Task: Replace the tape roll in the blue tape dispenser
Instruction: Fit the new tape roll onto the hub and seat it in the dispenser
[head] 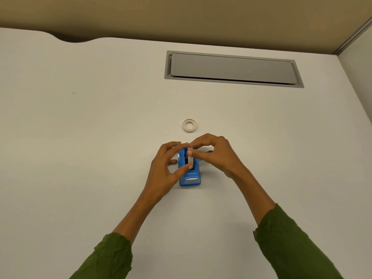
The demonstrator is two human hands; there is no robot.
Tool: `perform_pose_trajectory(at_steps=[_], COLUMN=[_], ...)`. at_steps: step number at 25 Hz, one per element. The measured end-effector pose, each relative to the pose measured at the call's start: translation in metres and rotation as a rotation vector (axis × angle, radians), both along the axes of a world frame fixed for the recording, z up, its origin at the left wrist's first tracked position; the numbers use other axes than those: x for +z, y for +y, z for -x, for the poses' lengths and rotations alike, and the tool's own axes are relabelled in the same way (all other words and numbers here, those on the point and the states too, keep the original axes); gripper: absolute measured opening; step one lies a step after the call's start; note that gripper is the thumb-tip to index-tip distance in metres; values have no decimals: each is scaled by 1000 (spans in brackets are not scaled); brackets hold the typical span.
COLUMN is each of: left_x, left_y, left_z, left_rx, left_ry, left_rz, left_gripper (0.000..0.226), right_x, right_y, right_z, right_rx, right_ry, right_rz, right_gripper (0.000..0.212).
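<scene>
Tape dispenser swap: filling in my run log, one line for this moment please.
left hand on dispenser | right hand pinching roll | second roll on desk

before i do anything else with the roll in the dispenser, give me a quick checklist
1. Dispenser flat on the desk: ok.
2. Left hand steadying the dispenser: ok.
3. Right hand pinching the roll in the dispenser: ok.
4. Roll fully seated in its slot: cannot tell, fingers hide it.
5. Other roll clear of both hands, behind the dispenser: ok.
6. Tape end reaching the cutter: cannot tell.
</scene>
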State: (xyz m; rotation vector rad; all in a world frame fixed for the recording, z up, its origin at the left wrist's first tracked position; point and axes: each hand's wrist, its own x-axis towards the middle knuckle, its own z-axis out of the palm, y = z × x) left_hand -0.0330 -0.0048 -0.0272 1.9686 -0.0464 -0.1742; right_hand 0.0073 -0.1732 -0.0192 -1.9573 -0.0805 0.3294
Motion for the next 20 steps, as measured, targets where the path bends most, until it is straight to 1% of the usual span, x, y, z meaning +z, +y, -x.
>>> perform_pose_trajectory(at_steps=[3,7,8,10,12,13,17,20], left_x=[-1,-4,-4,-6,-7,-8,-8,-7], left_y=[-1,0,0,1,1,1,1,0], left_z=[1,0,0,0,-1,-1,0,0], left_rx=[9,4,4,8,12,13,3,6], left_ry=[-3,0,-1,1,1,1,5,11], left_rz=[0,-4,-4,1,3,0,-10,-8], left_gripper=[47,47,47,48,48,48,50,50], right_x=[-1,-1,-1,-2,-4,-5,-8,-9], right_y=[3,3,1,-4,-6,-6,1,6], right_z=[0,3,5,10,15,16,14,12], right_rx=[-24,-130,-125,-48,24,29,-71,-123], right_ry=[18,12,6,-1,4,6,-6,18], right_rz=[-10,-50,-78,-96,-57,-43,-67,-84], right_gripper=[11,17,17,20,28,30,24,19])
